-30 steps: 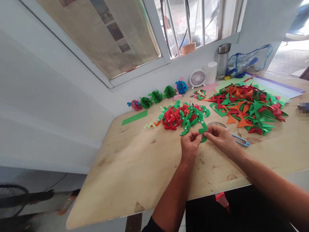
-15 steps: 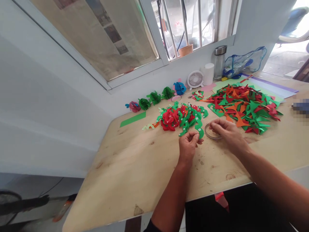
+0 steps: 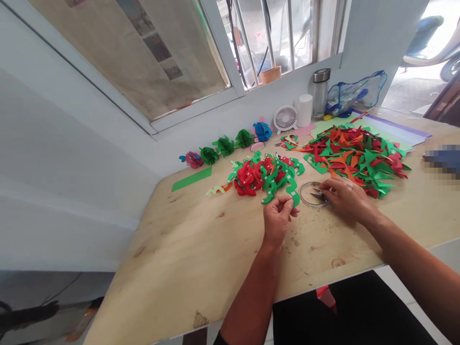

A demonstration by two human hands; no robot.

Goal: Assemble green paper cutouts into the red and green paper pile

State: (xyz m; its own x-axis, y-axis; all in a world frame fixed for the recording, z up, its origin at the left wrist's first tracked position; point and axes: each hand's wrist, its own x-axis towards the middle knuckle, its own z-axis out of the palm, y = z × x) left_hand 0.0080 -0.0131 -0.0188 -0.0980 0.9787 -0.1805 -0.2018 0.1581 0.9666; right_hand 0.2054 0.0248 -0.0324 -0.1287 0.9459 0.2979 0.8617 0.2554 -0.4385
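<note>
A curved green paper piece with small white squares (image 3: 293,195) is pinched in my left hand (image 3: 278,218), at the near edge of a pile of red and green paper shapes (image 3: 253,177). My right hand (image 3: 345,196) is closed around small dark scissors (image 3: 317,195), whose blades point left. The scissors lie over a thin round ring (image 3: 304,202) on the wooden table (image 3: 187,258). Their handle is hidden by my fingers.
Paper scraps (image 3: 359,155) are heaped at the right. Along the wall stand folded paper figures (image 3: 225,145), a small fan (image 3: 285,118), a white cylinder (image 3: 305,110) and a glass bottle (image 3: 319,96). A green strip (image 3: 191,179) lies at the left.
My right hand has turned palm down, and scissor blades now show at its fingertips over the ring. My left hand keeps its pinch on the green piece. The whole view has shifted slightly.
</note>
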